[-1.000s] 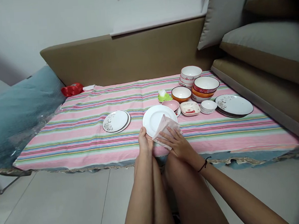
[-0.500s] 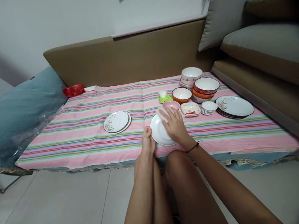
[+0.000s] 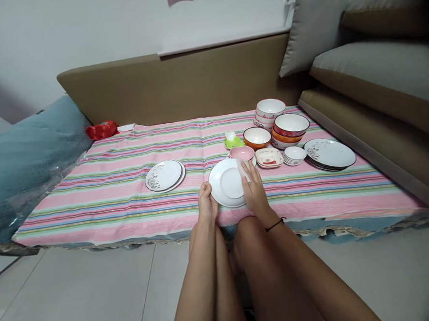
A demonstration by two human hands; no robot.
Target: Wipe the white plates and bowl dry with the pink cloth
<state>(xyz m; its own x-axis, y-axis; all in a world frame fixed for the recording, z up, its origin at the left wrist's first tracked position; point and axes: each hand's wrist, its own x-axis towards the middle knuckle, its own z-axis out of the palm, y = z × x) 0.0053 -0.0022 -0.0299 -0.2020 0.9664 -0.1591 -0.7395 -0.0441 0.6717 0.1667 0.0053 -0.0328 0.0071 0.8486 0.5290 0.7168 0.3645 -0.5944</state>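
A plain white plate [image 3: 228,188] is held just above the striped cloth [image 3: 129,199], near its front edge. My left hand [image 3: 206,203] pinches the plate's left rim. My right hand [image 3: 254,189] lies along the plate's right side, fingers pressed together over a pale pink wiping cloth [image 3: 243,168] that barely shows beneath them. A small pink bowl [image 3: 241,153] sits right behind the plate. To the left lie two stacked flower-patterned plates [image 3: 164,175].
Behind and right stand an orange bowl [image 3: 256,137], stacked red and orange bowls [image 3: 290,128], white bowls [image 3: 268,110], a square dish [image 3: 268,157], small white saucers [image 3: 294,154], patterned plates [image 3: 329,153] and a green holder [image 3: 232,140]. A teal cushion [image 3: 25,157] lies left.
The pink wiping cloth, bunched on the plate's near right edge a second ago, swept up over its face; it is now almost hidden under my right hand, and the plate faces me more flatly.
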